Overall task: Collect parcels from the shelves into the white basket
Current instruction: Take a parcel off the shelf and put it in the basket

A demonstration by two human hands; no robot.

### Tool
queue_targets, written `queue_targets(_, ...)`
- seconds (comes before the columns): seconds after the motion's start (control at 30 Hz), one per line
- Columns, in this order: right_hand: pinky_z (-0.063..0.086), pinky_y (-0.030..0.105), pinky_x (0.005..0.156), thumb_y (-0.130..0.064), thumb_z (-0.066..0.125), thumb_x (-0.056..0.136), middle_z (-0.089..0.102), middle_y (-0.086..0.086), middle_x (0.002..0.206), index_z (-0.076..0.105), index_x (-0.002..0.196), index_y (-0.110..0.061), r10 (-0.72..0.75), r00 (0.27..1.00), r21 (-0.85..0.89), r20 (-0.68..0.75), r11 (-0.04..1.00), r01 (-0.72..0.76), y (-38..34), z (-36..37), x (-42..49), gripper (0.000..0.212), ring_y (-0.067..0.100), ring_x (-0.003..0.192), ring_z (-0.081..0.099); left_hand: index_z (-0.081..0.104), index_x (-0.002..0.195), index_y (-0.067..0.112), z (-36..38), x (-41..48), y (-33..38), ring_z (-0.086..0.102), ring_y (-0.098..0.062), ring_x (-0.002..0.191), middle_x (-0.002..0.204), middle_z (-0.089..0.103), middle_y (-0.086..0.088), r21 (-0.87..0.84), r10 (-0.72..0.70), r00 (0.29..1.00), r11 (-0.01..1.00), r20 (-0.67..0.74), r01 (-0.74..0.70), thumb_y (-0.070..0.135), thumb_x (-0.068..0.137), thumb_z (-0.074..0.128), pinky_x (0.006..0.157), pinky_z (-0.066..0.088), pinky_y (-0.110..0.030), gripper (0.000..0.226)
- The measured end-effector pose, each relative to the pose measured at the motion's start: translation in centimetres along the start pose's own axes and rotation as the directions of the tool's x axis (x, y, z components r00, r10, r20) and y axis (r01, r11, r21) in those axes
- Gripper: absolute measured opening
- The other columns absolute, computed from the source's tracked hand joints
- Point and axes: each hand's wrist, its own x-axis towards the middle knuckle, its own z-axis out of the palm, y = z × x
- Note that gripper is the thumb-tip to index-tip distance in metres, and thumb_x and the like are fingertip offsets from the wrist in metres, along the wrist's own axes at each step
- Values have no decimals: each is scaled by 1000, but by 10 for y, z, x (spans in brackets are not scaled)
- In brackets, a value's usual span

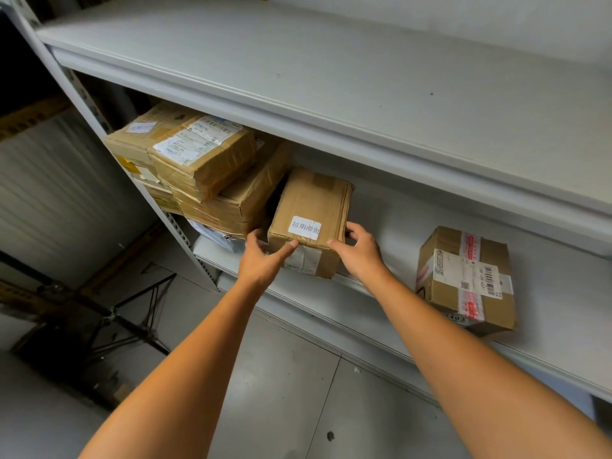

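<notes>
Cardboard parcel point(309, 220) between left hand point(265, 261), right hand point(359, 251), both gripping.

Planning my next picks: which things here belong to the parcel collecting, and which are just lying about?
Job: labelled box, gripped by left hand and right hand; stacked parcels left of it; taped box to its right; shelf they rest on.
Lying about: black metal frame on the floor.
</notes>
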Motion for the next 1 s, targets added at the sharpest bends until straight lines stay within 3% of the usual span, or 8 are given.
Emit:
queue_targets(0.07,40,25,96,-23,71,85,55,0,137,52,142,-21,5,1000,-17,-7,1000,-5,5,-11,-4,60,17,126,51,34,147,26,5,-14,-1,61,-15,105,117,59,1,-7,28,996,1000,90,-27,48,82,74,84,48,-24,80)
queue_targets(0.17,51,36,95,-27,71,81,60,-1,126,57,126,-27,27,1000,-54,-13,998,-28,16,-25,-16,47,18,110,59,43,131,26,16,-37,-11,67,-15,95,103,68,-1,-77,-20,991,997,130,30,55,81,71,71,47,-20,65)
queue_targets(0.23,55,43,89,-31,72,80,63,-1,113,56,116,-29,30,1000,-79,2,996,-30,21,-33,-21,39,18,98,63,49,118,24,22,-44,-14,67,-21,101,109,68,-3,-112,-60,993,991,103,72,69,72,71,79,54,-30,68)
queue_targets(0.3,56,45,90,-36,73,82,62,1,119,52,130,-30,18,999,-98,50,995,-13,20,-36,-22,53,20,101,64,50,109,27,25,-39,-14,66,-23,104,116,66,-2,-115,-89,994,989,69,96,75,64,69,89,56,-45,68)
queue_targets(0.37,54,40,94,-37,72,85,58,-2,123,45,144,-26,14,997,-104,81,995,-5,15,-37,-20,66,18,107,60,50,116,30,26,-31,-9,66,-22,103,118,66,-2,-109,-101,993,988,67,107,73,68,67,92,55,-47,66)
queue_targets(0.53,50,28,84,-24,70,91,50,-5,110,43,147,-19,23,992,-88,121,996,-13,7,-38,-20,62,14,97,55,31,148,38,23,-19,6,64,-24,107,119,66,-5,-9,-94,987,995,128,95,57,93,54,89,53,-38,63)
queue_targets(0.77,54,40,95,-13,72,86,50,-2,115,39,148,-20,58,994,-38,89,998,-55,1,-26,-25,70,17,102,55,31,147,31,16,-27,0,62,-26,110,129,59,-8,-26,-72,989,997,127,76,43,96,58,87,56,-40,59)
queue_targets(1.0,55,43,96,-25,75,86,55,4,135,34,150,-22,65,997,26,43,998,-66,10,-26,-38,76,23,113,60,38,139,34,14,-43,2,64,-25,109,129,58,-7,-89,-62,989,993,131,74,34,92,67,88,58,-44,55)
